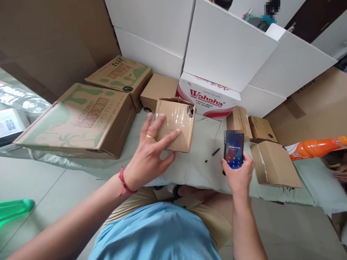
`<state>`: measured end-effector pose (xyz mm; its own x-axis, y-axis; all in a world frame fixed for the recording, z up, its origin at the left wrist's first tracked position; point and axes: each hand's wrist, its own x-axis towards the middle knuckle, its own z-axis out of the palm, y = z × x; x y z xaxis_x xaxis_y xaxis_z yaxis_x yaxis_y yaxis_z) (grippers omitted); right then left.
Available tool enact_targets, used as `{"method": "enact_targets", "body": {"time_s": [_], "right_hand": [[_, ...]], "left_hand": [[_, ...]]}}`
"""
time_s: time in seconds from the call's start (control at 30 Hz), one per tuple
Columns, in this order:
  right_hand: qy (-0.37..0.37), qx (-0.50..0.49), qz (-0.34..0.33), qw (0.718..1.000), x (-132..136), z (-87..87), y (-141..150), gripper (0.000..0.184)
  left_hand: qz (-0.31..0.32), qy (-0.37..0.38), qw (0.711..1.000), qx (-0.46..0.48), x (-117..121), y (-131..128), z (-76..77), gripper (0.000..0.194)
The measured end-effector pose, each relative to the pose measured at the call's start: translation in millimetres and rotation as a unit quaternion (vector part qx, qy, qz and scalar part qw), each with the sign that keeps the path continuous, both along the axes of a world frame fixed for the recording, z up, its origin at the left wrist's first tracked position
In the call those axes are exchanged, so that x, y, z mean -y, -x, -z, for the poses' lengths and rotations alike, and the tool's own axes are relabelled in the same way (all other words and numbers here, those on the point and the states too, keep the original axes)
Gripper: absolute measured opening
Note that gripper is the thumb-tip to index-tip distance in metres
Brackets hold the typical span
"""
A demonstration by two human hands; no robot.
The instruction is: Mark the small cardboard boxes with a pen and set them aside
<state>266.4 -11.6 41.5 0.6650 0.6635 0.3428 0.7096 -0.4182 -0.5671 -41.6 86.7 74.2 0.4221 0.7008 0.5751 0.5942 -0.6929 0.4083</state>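
My left hand [151, 149], with a ring and a red wrist cord, rests spread on a small taped cardboard box [179, 126]. Its index finger lies across the box top, other fingers reach over the left side, and the thumb is by the near edge. In my right hand [240, 173] is an upright smartphone [234, 152] with a lit screen, held from below between thumb and fingers. A black pen [216, 151] and a tiny dark piece [206, 161] lie on the covered table [202, 138] between my hands.
Coconut cartons [76, 110] stand at the left, a Wahaha water carton [208, 98] at the back. Small boxes [273, 160] and an orange bottle [316, 148] are at the right. White panels [224, 41] rise behind. Another person's hand [345, 172] shows at the far right.
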Motion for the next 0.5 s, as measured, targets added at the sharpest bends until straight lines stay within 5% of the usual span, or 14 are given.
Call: {"method": "enact_targets", "body": {"time_s": [0.23,0.37,0.5], "right_hand": [[0.166,-0.043,0.105,0.98,59.2,61.1,-92.5,0.092],[0.173,-0.054,0.105,0.978,62.3,78.8,-102.7,0.093],[0.193,-0.048,0.085,0.976,60.1,82.9,-98.0,0.096]], "left_hand": [[-0.13,0.206,0.965,0.099,13.2,39.7,7.4,0.07],[-0.228,0.18,0.952,0.098,-1.1,31.0,11.0,0.075],[-0.245,0.119,0.961,0.056,-5.9,20.9,5.7,0.059]]}}
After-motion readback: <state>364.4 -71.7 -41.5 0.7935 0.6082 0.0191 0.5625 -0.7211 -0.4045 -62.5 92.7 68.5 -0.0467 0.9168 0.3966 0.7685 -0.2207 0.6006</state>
